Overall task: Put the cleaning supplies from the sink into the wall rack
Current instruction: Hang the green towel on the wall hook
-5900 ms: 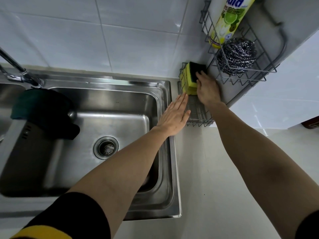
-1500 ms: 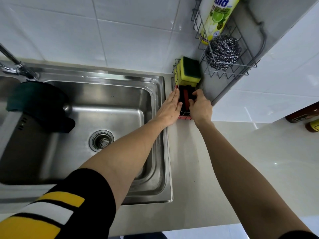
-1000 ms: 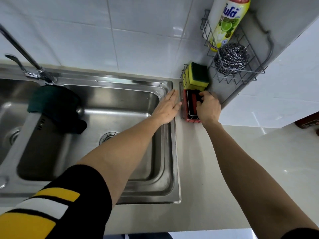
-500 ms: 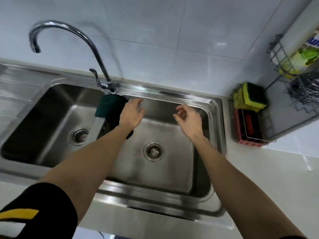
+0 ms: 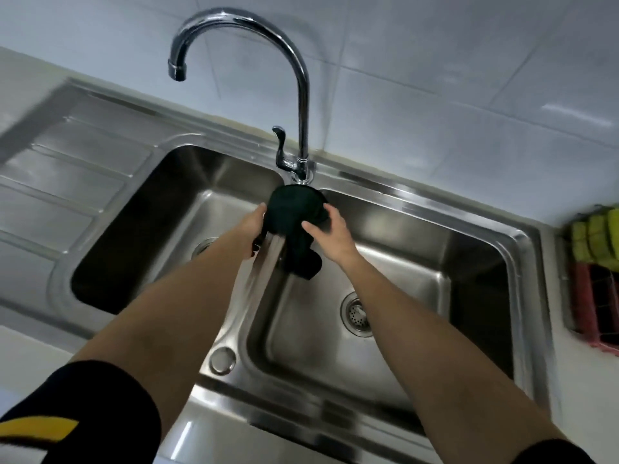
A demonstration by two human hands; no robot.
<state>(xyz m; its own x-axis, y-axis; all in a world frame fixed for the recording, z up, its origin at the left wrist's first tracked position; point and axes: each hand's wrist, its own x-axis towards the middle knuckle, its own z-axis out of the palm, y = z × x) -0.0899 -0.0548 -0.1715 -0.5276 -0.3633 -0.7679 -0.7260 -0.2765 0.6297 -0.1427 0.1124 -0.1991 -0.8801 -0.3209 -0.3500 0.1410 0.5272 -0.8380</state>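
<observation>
A dark green cloth point(image 5: 294, 226) hangs over the divider of the steel double sink point(image 5: 495, 229), just below the tap. My left hand point(image 5: 253, 226) holds its left side. My right hand point(image 5: 330, 234) grips its right side with fingers and thumb. At the right edge, the wire rack point(image 5: 599, 316) shows its lower part, holding a yellow-green sponge point(image 5: 596, 234) and a red item point(image 5: 582, 296) below it. The rack's upper shelf is out of frame.
A chrome gooseneck tap point(image 5: 301, 95) rises right behind the cloth, its spout arching left. A drainboard point(image 5: 67, 182) lies left of the basins. White tiles cover the wall. Pale counter runs between the sink and the rack.
Both hands have reached further in and closed on the dark cloth over the divider. The view has swung left, so most of the rack has left the frame.
</observation>
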